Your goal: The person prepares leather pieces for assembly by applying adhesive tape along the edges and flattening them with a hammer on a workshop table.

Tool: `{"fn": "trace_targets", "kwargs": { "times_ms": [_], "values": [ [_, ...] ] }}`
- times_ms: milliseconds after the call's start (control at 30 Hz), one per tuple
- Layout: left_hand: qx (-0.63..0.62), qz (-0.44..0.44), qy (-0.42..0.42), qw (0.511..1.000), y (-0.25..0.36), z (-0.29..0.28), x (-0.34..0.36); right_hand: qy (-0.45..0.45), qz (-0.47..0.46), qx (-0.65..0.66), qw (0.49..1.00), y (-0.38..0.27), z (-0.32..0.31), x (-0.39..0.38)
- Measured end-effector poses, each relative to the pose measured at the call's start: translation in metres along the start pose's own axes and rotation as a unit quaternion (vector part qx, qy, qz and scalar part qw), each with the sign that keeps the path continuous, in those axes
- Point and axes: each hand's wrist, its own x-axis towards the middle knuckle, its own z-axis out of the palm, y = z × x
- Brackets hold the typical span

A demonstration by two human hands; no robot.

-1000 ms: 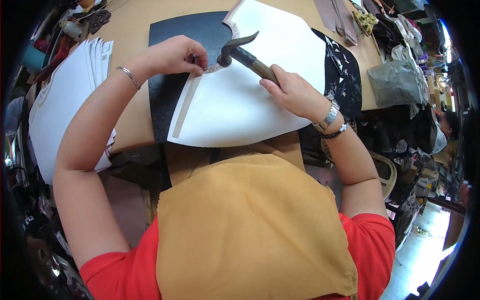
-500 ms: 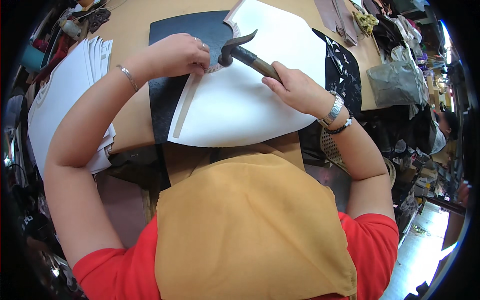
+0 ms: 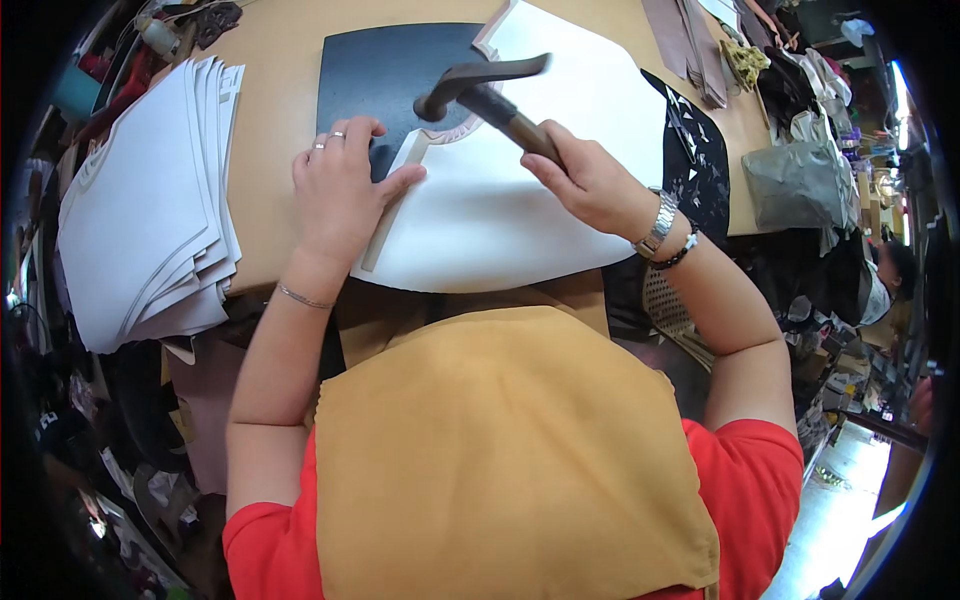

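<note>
A hammer [image 3: 488, 102] is gripped by its handle in the right hand [image 3: 597, 188] — its head seen over the curved notch of a white panel [image 3: 480, 215].
The panel is laid across a dark board [image 3: 370, 75] on the worktop [image 3: 270, 150]; the left hand [image 3: 340, 190] is opened, thumb at the panel's left edge — white sheets [image 3: 150, 200] stacked farther left.

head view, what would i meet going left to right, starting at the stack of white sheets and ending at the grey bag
Stack of white sheets → left hand → hammer → right hand → white-flecked black sheet → grey bag.
</note>
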Motion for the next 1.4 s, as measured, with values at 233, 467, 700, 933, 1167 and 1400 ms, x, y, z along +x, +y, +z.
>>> {"fn": "trace_targets", "kwargs": {
  "times_ms": [233, 467, 700, 933, 1167, 1400],
  "values": [
    [0.028, 0.007, 0.055, 0.998, 0.000, 0.006, -0.013, 0.036, -0.018, 0.044, 0.998, -0.009, 0.001, 0.012],
    [0.040, 0.050, 0.083, 0.994, -0.002, 0.011, -0.013, 0.029, -0.014, -0.018, 0.999, -0.012, -0.010, 0.007],
    [-0.044, 0.042, 0.033, 0.998, -0.001, 0.006, 0.014, 0.008, 0.062, 0.014, 0.998, 0.008, 0.013, -0.006],
    [-0.190, -0.010, 0.012, 0.982, 0.005, 0.015, 0.008, 0.044, 0.032, 0.007, 0.999, 0.011, 0.025, -0.010],
    [-0.098, 0.069, 0.013, 0.993, 0.002, 0.017, 0.002, 0.011, 0.038, 0.016, 0.999, -0.007, 0.000, 0.008],
    [-0.043, 0.066, 0.018, 0.997, 0.007, 0.018, -0.002, 0.015, 0.057, 0.014, 0.998, -0.007, 0.004, 0.039]
  ]
}}
